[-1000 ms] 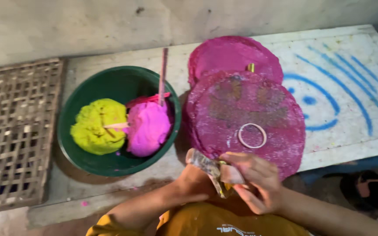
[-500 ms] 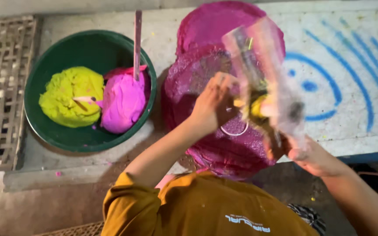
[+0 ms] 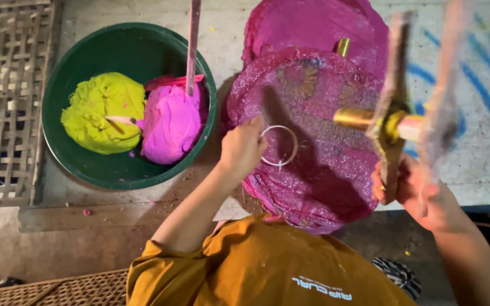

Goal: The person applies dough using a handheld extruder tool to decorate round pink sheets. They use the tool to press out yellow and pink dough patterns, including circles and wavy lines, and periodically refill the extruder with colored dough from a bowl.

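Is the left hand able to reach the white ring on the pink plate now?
Probably yes: the left hand is already at the white ring on the pink plate, with nothing between them.

Green bowl (image 3: 75, 164) blocks left – room btwn it & pink plate (image 3: 324, 187).

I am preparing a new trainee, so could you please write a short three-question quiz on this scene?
1. True or false: the left hand touches the thin white ring on the glittery magenta round sheet.
2. Which colours are the two dough lumps in the round green bowl?
3. What does the right hand hold? A) a spoon B) a blurred brass-coloured cross-shaped tool C) nothing

Key: 1 true; 2 yellow-green and pink; 3 B.
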